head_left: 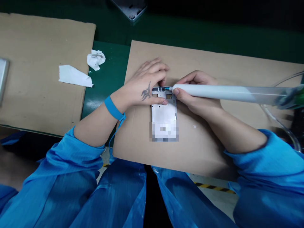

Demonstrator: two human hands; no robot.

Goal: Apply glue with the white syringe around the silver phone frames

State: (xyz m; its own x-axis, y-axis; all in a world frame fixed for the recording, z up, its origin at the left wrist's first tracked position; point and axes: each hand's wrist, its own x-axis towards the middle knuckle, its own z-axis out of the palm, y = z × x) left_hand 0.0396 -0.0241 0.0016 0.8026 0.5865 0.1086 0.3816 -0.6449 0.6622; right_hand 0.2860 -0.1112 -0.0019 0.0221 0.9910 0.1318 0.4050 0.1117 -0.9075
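A silver metal phone frame [163, 114] lies flat on a cardboard sheet [133, 142], its lower end blurred by pixel blocks. My left hand [147, 82] steadies its upper end, thumb on the face and curled fingers at the top edge. My right hand [205, 106] grips a long white glue-dispensing syringe [213, 91] close to its front. The syringe's thin tip [167, 89] reaches the dark parts at the top of the frame; whether it touches cannot be made out. A blue wrist strap [114, 107] with a cord circles my left wrist.
Two crumpled or torn white papers [96, 59] lie left, near another cardboard sheet [42, 47]. Another metal frame [131, 9] sits on the green mat [190, 33] at the back. A clear tube [288, 134] curves at right. Someone's blurred arm [14, 167] shows lower left.
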